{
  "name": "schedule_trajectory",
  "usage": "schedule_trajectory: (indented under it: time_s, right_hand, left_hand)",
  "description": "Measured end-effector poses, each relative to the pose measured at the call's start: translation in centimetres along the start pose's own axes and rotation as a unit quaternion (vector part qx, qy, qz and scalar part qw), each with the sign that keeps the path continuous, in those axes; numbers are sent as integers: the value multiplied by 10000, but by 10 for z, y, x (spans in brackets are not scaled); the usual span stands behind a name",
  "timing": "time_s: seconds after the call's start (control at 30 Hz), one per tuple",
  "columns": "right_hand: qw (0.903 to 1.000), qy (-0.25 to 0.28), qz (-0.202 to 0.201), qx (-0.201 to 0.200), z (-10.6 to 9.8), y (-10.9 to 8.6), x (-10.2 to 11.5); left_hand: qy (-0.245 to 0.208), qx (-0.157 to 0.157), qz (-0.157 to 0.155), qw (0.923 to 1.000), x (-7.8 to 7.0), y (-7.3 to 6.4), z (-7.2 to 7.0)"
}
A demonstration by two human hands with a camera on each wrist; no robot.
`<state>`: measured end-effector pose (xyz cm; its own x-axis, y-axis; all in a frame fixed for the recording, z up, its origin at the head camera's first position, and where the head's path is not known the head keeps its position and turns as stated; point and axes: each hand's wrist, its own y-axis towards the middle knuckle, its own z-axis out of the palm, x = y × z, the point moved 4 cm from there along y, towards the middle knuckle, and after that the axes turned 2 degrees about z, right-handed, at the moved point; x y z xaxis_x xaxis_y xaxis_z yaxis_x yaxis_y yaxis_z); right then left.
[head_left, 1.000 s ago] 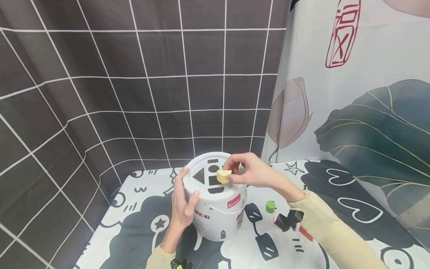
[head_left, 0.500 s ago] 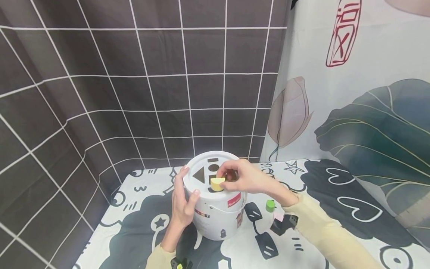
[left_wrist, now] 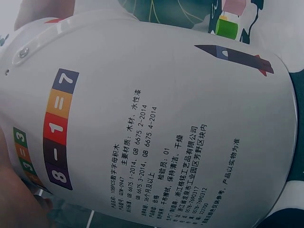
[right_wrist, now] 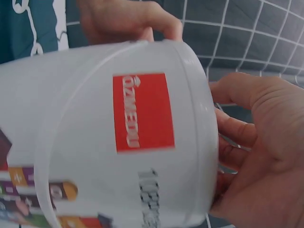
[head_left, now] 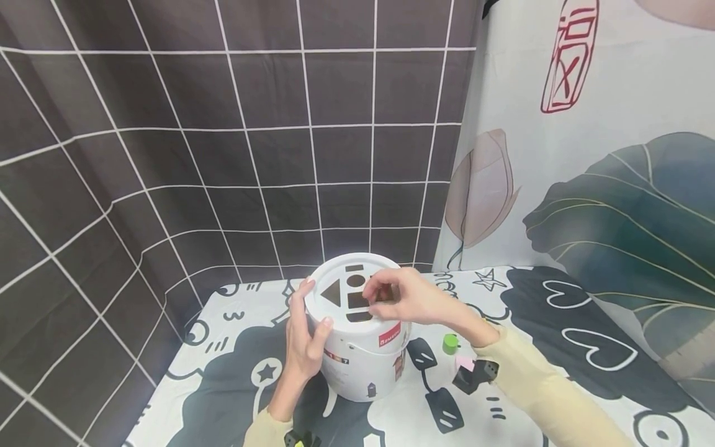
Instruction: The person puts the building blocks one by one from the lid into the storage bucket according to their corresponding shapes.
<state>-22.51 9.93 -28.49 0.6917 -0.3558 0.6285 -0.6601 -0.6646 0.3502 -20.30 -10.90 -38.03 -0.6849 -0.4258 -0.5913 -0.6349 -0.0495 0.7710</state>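
Observation:
A white bucket (head_left: 354, 379) stands upright on the patterned cloth, its white lid (head_left: 331, 267) cut with a triangle, a circle and several rectangular holes. My left hand (head_left: 303, 347) grips the bucket's left side, with fingers over the lid's edge and the thumb at the front rim. Above the right part of the lid hovers my right hand (head_left: 410, 299), fingers loosely bent and nothing between thumb and fingertips. Part of the holes is hidden behind it. The right wrist view shows a red label (right_wrist: 144, 113) on the bucket, with the right hand's fingers beside the lid.
To the bucket's right lie a green block (head_left: 450, 343) and a pink block (head_left: 465, 362), partly behind the black wrist camera (head_left: 473, 377). A dark gridded curtain (head_left: 268, 155) hangs behind, and a floral curtain (head_left: 558, 186) at the right.
The right hand has carried a yellow half-round block left and down to the lid's holes. Now the block is out of sight and the fingers have parted. The left hand stays put.

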Motion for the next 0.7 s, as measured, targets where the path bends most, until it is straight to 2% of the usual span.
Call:
schedule_trajectory:
  time_s: [0.17,0.27,0.47,0.7]
  right_hand:
    - [9980,-213,-26,-587,-24,-15,-14]
    - [9954,-401,137,-854,-41,-30,-29]
    - [9896,-738,714,-1007,-64,-68,-58]
    - [9831,-1000,1203,-949,-72,-120,-91]
  left_hand:
    - [32,-63,203,9998,-2,2,0]
    - [27,-74,275,9996,-3,4,-1]
    - [0,-74,186,9998,-1,3,0]
    - [11,-62,152,9999,-1,2,0]
